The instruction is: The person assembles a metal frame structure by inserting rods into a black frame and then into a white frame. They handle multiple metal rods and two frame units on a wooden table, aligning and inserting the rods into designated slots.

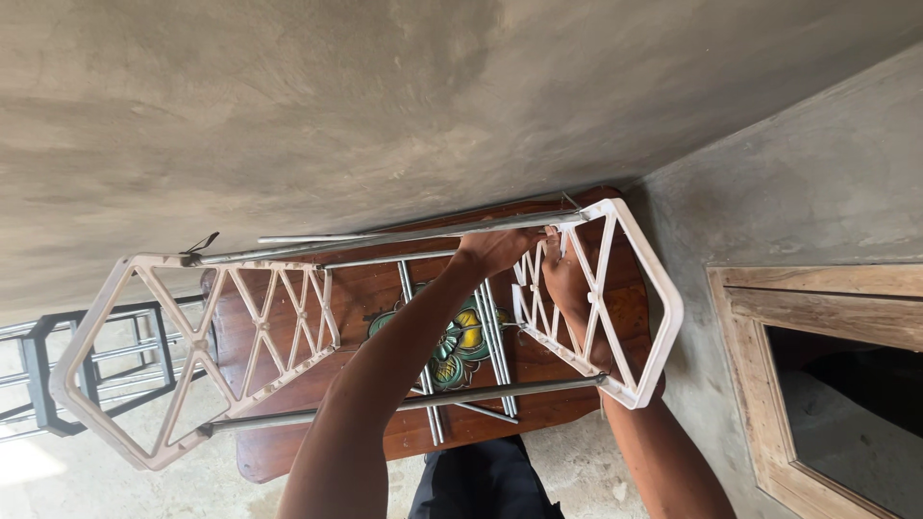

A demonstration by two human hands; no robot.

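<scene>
1. Head view, main object: we see a folding clothes-drying rack [385, 317] held up in front of a grey plastered wall [385, 96]. It has two pale, off-white plastic end frames with lattice bracing, joined by long grey metal rods.
2. Head view, end frames: the left end frame [144, 356] is hexagonal in outline, with diamond-shaped openings. The right end frame [615, 298] is rounded at its corners and stands near the wall corner.
3. Head view, rods: one rod [385, 235] runs along the top edge and another [413, 404] along the lower edge; thinner cross rods lie between them.
4. Head view, hands: our left hand [495, 248] is closed around the top rod near the right end frame. Our right hand [567, 288] lies against the lattice of that frame; we cannot tell whether its fingers close on it.
5. Head view, surroundings: behind the rack stands a dark wooden panel [365, 288] with a green and yellow flower motif. A wooden window frame [769, 365] sits at the right, and a dark metal rack [58, 375] at the far left.
</scene>
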